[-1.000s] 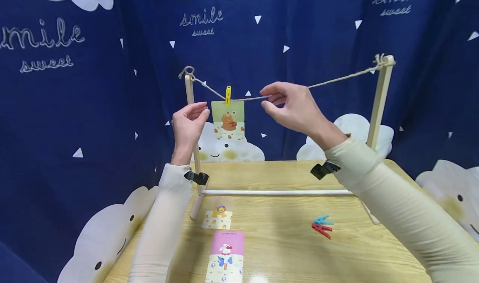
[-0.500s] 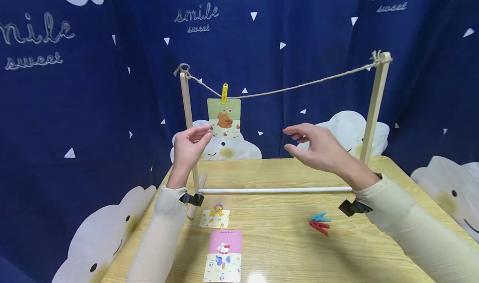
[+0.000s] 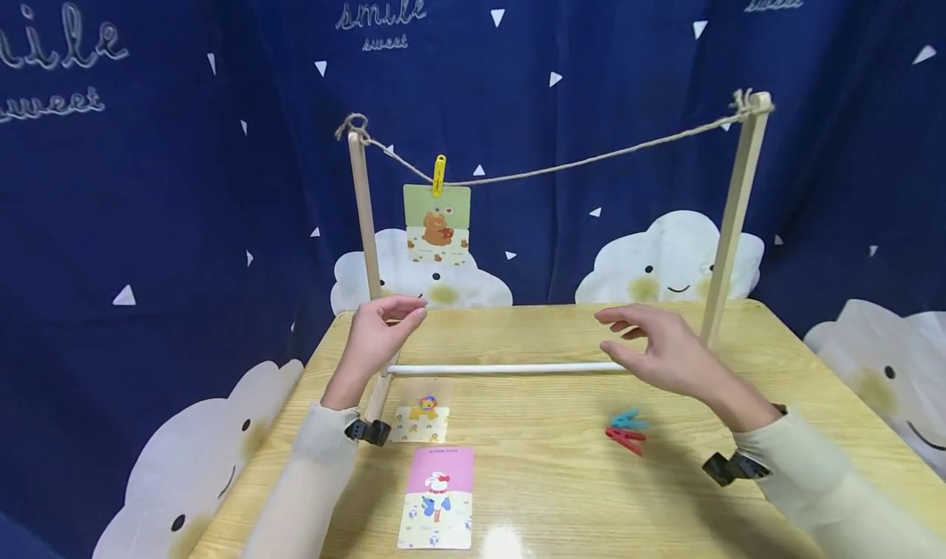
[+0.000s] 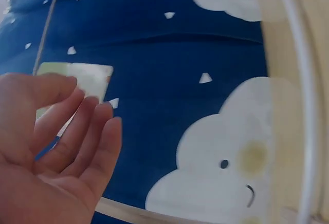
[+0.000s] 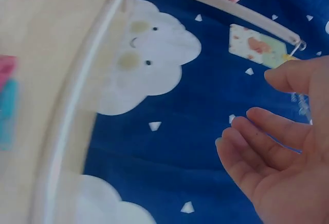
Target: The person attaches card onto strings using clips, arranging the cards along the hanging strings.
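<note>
Head view: left hand [image 3: 377, 329] and right hand [image 3: 665, 350], both empty with fingers loose, hover mid-frame over the table [image 3: 532, 477], pegs [image 3: 626, 432] below the right.

The table [image 3: 665, 493] is of pale wood with a visible grain, finished smooth and slightly glossy; a light glare is seen near the pink card [image 3: 438, 498]. The posts [image 3: 727, 214] are of bare, matt light wood, and the rod [image 3: 502, 368] between them is white and smooth. The string [image 3: 591, 162] above the table is rough, fibrous twine. The cards look like coated paper, the pink one faintly shiny. The pegs [image 3: 626, 431] on the table and the yellow peg [image 3: 439, 175] on the string look like smooth plastic. The backdrop [image 3: 148, 173] behind the table is matt printed cloth. The sleeves [image 3: 835, 493] are of soft, matt knit cloth.
</note>
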